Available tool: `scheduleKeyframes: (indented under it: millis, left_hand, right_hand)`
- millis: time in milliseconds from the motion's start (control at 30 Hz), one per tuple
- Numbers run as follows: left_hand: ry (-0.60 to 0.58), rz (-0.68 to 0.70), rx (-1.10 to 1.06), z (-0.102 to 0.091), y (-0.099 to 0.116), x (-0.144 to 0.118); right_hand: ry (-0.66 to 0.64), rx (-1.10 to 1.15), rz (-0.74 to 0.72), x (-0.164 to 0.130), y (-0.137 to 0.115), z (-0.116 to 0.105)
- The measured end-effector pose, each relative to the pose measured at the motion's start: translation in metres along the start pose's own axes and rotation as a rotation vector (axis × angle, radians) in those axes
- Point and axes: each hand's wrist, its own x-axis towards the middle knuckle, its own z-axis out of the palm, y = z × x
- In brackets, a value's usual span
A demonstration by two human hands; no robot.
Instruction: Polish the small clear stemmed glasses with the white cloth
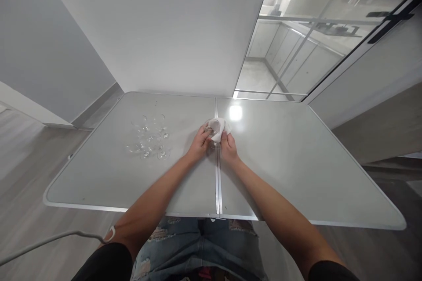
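Observation:
Over the table's centre seam, my left hand grips a clear stemmed glass by the left side of its bowl. The glass's round foot shows below, toward me. My right hand is closed on a white cloth or tissue, pressed against the right side of the bowl and partly over its rim. Some fingers of both hands are hidden behind the glass and the white cloth or tissue. To the left, several clear stemmed glasses stand grouped on the tabletop.
The pale folding table has a metal edge and a metal seam down its middle. A white wall rises behind it. At the right back is a glass-panelled door. A white cable runs to my left arm.

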Motion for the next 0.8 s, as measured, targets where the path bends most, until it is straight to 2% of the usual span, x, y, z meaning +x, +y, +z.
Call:
scheduleKeyframes:
  millis: [67, 133, 267, 333, 400, 500, 600, 800]
  left_hand:
    - [0.057, 0.022, -0.014, 0.000, -0.002, 0.001]
    - [0.107, -0.025, -0.046, -0.001, -0.003, 0.001]
    - [0.197, -0.219, -0.178, -0.004, -0.002, 0.000]
    - [0.256, -0.270, -0.246, -0.007, 0.001, 0.000]
    - [0.310, -0.284, -0.282, -0.008, 0.004, 0.003]
    - [0.329, -0.270, -0.353, -0.009, 0.007, 0.006]
    - [0.269, -0.237, -0.508, -0.008, 0.008, 0.007]
    - [0.184, -0.241, -0.920, -0.009, 0.011, 0.008]
  right_hand:
    - [0.039, -0.122, -0.156, -0.003, -0.001, 0.002]
    - [0.030, -0.248, -0.236, -0.004, -0.002, 0.002]
    - [0.033, -0.424, -0.234, -0.002, 0.002, 0.001]
    - [0.033, -0.457, -0.207, 0.000, 0.005, 0.000]
    - [-0.010, -0.411, -0.161, 0.001, 0.009, 0.000]
    - [-0.109, -0.190, -0.050, 0.004, 0.011, 0.002]
    - [-0.168, 0.002, 0.048, 0.006, 0.008, 0.001]
    - [-0.331, 0.098, 0.203, 0.001, -0.012, -0.004]
